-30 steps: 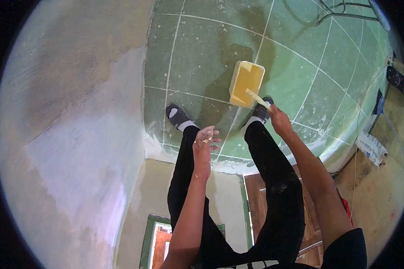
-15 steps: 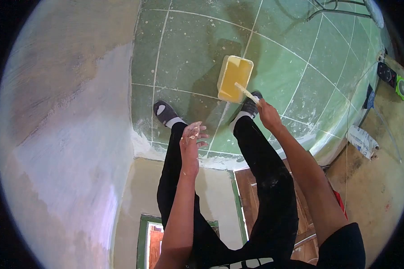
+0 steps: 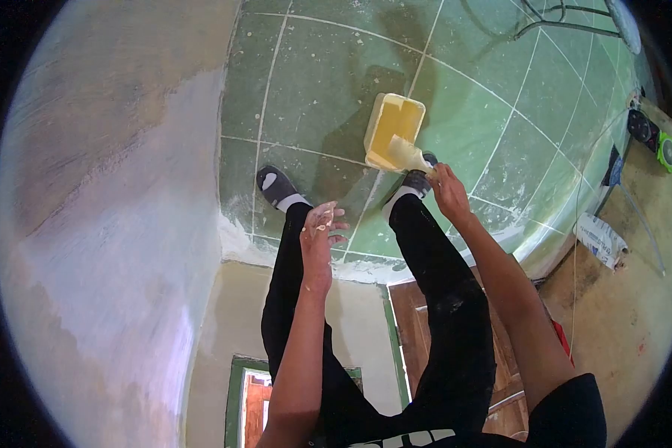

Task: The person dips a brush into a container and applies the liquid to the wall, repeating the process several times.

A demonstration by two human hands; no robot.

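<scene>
My right hand [image 3: 449, 193] is closed around the handle of a putty knife [image 3: 406, 154]. Its wide, cream-coated blade faces up over the near end of a yellow rectangular tub [image 3: 373, 128]. The tub stands on the floor just ahead of my feet, and pale material smears its inside. My left hand [image 3: 321, 233] hovers in front of my left leg, holding nothing. Its fingers are loosely bent and apart, with whitish smears and lumps on the skin.
A partly coated wall [image 3: 119, 224] rises on the left. Green floor tiles [image 3: 313, 89] carry white specks. At the right are a crumpled printed bag [image 3: 602, 239], a black-and-green device [image 3: 666, 152] and a thin cord [image 3: 577, 209]. Metal chair legs [image 3: 567, 24] stand at the upper right.
The putty knife has turned in my right hand, from edge-on to showing its broad face. My right hand has barely shifted, and my left hand keeps its pose.
</scene>
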